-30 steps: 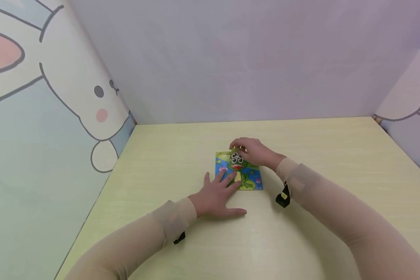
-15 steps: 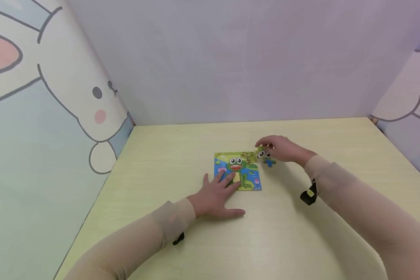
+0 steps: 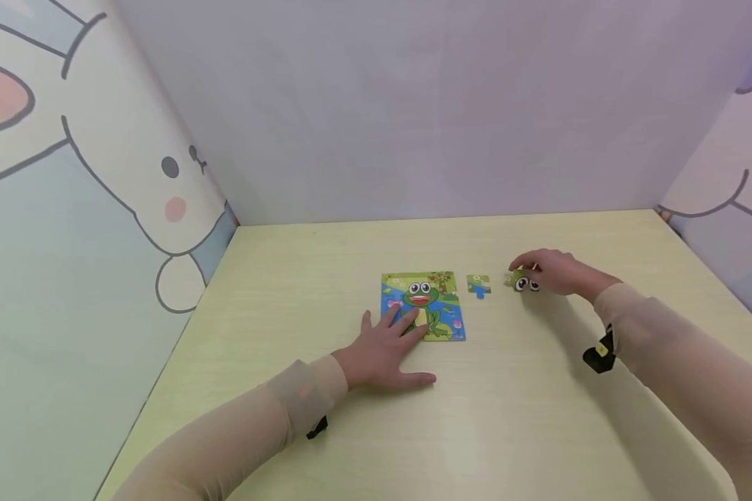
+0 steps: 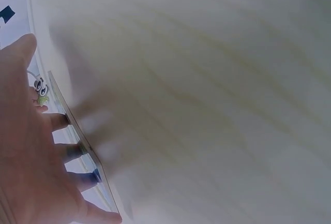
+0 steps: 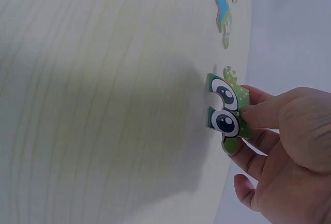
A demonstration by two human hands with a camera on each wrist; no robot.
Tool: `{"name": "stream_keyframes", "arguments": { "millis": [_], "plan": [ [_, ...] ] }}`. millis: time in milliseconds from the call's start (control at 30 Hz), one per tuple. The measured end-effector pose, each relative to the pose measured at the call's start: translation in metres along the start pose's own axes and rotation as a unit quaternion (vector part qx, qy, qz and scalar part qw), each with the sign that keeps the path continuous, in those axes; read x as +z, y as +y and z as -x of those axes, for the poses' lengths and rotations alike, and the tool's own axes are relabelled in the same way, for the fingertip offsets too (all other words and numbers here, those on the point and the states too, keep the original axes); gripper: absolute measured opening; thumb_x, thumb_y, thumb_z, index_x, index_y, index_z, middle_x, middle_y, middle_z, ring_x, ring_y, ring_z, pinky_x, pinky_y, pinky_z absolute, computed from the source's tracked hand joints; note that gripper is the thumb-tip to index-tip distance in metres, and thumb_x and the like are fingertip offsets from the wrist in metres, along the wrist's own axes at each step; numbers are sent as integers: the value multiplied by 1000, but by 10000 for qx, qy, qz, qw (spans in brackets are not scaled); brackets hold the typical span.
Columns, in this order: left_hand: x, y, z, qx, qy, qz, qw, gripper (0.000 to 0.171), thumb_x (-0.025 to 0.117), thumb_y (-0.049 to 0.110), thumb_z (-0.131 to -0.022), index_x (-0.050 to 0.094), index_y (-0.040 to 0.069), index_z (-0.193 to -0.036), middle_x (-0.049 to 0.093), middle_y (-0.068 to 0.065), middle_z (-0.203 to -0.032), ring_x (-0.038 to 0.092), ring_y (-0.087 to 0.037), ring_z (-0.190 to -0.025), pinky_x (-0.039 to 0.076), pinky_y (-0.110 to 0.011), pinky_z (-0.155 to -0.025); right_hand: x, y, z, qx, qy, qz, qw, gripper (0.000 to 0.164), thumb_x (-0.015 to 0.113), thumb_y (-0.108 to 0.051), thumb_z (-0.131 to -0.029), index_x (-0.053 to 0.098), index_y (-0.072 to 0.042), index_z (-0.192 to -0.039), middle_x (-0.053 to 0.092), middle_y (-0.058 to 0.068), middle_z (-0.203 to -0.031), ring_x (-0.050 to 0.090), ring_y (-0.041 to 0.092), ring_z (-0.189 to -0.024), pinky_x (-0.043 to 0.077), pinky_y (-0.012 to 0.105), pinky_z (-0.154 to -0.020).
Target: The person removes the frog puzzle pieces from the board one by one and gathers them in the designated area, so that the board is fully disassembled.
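A square frog picture board [image 3: 448, 306] lies on the table in the head view. My left hand [image 3: 382, 358] rests on its lower left part with fingers spread and covers some of the frog. In the left wrist view, those fingers [image 4: 77, 152] reach over the board's edge. Off to the right, my right hand [image 3: 556, 271] pinches a jigsaw piece [image 5: 226, 107] with two big frog eyes between thumb and fingers. That piece is tilted up; whether its edge touches the table I cannot tell. A second jigsaw piece [image 3: 479, 284], green and blue, lies flat between board and right hand.
The pale wooden table [image 3: 326, 278] runs back to a plain light wall [image 3: 413, 111]. A side panel with a cartoon rabbit [image 3: 131, 174] stands along the left edge, and another printed panel [image 3: 721, 181] along the right.
My right hand has moved rightward from over the board, carrying the frog-eye jigsaw piece. It has left the green and blue piece on the table beside the board. My left hand stays put.
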State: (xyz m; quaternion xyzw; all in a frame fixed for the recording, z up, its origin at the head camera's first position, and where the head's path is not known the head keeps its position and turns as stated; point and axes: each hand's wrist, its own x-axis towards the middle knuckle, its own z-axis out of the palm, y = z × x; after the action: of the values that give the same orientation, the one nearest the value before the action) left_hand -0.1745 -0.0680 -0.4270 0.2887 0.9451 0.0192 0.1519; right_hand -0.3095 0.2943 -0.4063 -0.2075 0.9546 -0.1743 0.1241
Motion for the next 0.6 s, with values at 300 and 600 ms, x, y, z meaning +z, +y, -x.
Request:
{"name": "stream_keyframes", "arguments": {
  "millis": [300, 600],
  "plan": [
    [1, 0, 0, 14, 35, 61, 10000, 91, 44, 82, -94, 27, 32, -167, 14, 2, -178, 5, -34, -165, 17, -80, -118, 2, 6, -3, 150, 229, 219, 9994, 35, 50, -1, -103, 67, -3, -134, 71, 21, -121, 66, 42, -111, 38, 59, -83],
    [2, 0, -1, -35, -9, 28, 10000, 91, 42, 83, -94, 25, 33, -168, 12, 2, -178, 3, -34, -165, 16, -79, -119, 2, -15, -9, -142, 427, 136, 9989, 33, 53, -3, -104, 66, -1, -134, 69, 22, -121, 64, 41, -112, 42, 61, -87]
  ]
}}
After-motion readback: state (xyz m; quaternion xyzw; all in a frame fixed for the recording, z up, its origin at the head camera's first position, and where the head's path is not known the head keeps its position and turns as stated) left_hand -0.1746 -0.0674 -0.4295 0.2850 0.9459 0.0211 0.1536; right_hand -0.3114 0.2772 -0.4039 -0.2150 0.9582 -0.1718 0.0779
